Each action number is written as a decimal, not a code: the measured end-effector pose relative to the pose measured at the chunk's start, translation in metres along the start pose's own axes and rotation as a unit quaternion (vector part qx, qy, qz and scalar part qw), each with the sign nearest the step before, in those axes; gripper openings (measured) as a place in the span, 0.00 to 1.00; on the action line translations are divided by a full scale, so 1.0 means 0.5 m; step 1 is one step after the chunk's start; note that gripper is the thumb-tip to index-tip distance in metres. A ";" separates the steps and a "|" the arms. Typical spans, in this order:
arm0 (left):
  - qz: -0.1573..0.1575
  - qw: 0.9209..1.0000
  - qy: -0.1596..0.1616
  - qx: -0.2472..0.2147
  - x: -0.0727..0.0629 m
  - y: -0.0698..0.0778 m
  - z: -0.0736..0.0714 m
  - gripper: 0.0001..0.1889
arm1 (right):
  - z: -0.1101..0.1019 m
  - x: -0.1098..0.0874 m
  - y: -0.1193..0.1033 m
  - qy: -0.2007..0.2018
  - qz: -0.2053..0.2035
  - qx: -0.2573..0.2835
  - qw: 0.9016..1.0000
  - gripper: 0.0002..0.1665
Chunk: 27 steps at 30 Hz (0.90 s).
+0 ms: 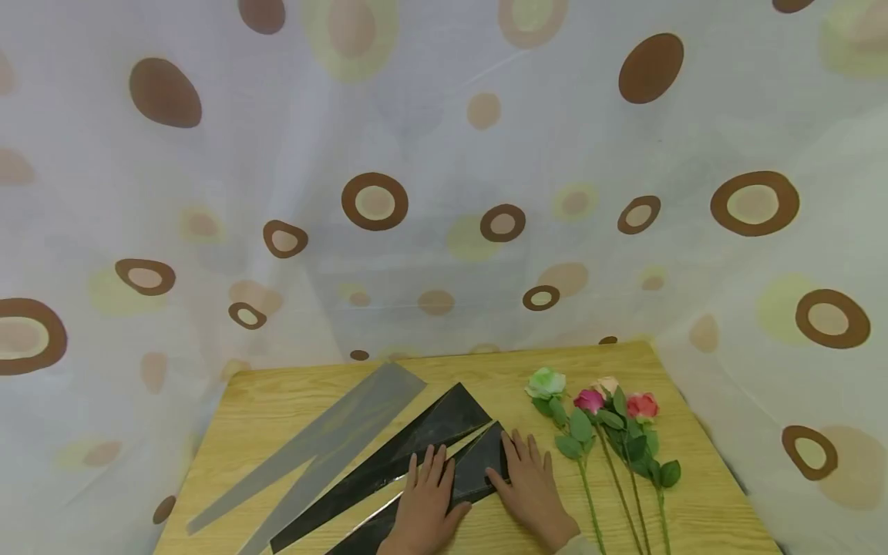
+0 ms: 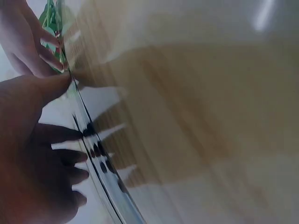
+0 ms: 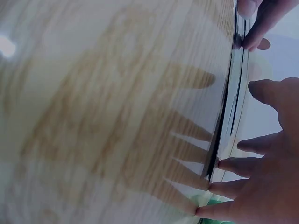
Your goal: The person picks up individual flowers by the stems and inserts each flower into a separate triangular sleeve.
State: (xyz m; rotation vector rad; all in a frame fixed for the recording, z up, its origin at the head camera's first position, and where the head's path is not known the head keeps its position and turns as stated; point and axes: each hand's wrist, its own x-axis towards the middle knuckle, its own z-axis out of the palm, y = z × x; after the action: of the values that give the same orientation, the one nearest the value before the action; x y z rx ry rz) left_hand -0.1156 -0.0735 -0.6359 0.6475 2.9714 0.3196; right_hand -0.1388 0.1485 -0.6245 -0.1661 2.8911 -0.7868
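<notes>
In the head view a glossy black sleeve-like sheet (image 1: 479, 468), wide at the far end and tapering toward me, lies slanted on the wooden table. My left hand (image 1: 426, 505) rests on it with fingers fairly straight. The fingertips of my right hand (image 1: 534, 493) touch its far right edge, the fingers spread and extended. A second black sheet (image 1: 416, 432) of similar shape lies alongside to the left. Both wrist views catch the sheets nearly edge-on, with the left hand (image 2: 42, 154) and the right hand (image 3: 261, 172) pressing flat from above.
Grey tapered sheets (image 1: 333, 439) lie farther left on the table (image 1: 270, 389). Right of my hands are artificial roses with long stems: a pale green one (image 1: 546, 383), a magenta one (image 1: 589, 401), a peach one (image 1: 606, 385) and a coral one (image 1: 642, 406). A patterned curtain (image 1: 430, 262) surrounds the table.
</notes>
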 end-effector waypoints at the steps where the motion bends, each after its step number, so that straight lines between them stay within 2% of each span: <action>1: 0.003 1.000 -0.007 -0.003 0.002 0.004 0.001 0.40 | 0.000 0.000 0.001 -0.002 0.000 0.000 1.000 0.45; 3: 0.006 1.000 -0.017 -0.001 0.007 0.012 0.002 0.41 | 0.000 0.001 0.002 -0.002 -0.001 0.000 1.000 0.45; 9: 0.008 1.000 -0.019 0.008 0.011 0.026 0.004 0.41 | 0.000 0.000 0.004 0.003 -0.004 -0.005 1.000 0.44; 13: 0.000 1.000 -0.028 -0.009 0.014 0.030 0.003 0.40 | -0.002 -0.001 0.006 0.010 -0.005 -0.003 1.000 0.43; 21: -0.016 0.999 -0.038 -0.018 0.017 0.035 -0.010 0.29 | 0.000 0.000 0.010 0.011 0.001 0.019 1.000 0.40; 27: -0.019 1.000 -0.017 -0.010 0.016 0.039 -0.019 0.22 | -0.009 0.004 0.014 0.022 0.028 0.066 0.997 0.39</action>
State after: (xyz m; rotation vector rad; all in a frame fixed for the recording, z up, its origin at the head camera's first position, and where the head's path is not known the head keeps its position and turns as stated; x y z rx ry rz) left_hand -0.1164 -0.0545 -0.6226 0.5875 2.9401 0.3301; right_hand -0.1421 0.1563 -0.6246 -0.0533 2.8578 -0.9788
